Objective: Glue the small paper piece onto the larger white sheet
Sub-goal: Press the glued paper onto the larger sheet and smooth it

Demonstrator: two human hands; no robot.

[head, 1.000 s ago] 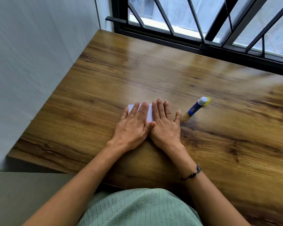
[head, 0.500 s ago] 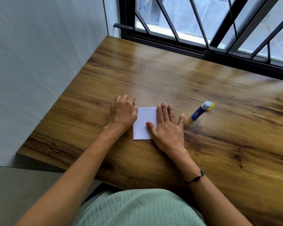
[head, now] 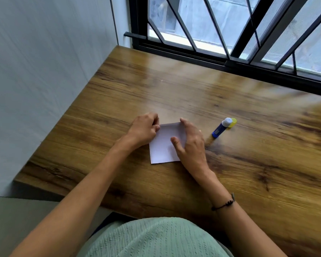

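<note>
Wood-grain table (head: 248, 164) runs from a pale wall on my left to a black-barred window (head: 230, 34) at the far edge, and I look down on it from above my own arms. On the table in front of me lies the white paper (head: 163, 145), a small squarish piece, flat at its near edge and its far edge raised a little between my two hands; whether it is one sheet or the small piece already on the larger one I cannot tell. My left hand (head: 143, 129) is curled at the paper's far left corner, fingertips pinched together right at that corner, so its grip looks closed on the edge of the paper, though the contact itself is blurred. My right hand (head: 191, 143) arches over the paper's right side with fingers spread and loosely bent, thumb tip resting on the white surface near the middle and the forefinger reaching past the far right corner; its grip is open, pressing rather than holding. Just beside my right hand, apart from the paper, a blue glue stick (head: 220, 127) lies on its side, its yellow cap (head: 233, 122) touching its white end. A dark cord bracelet (head: 223, 204) circles my right wrist.
</note>
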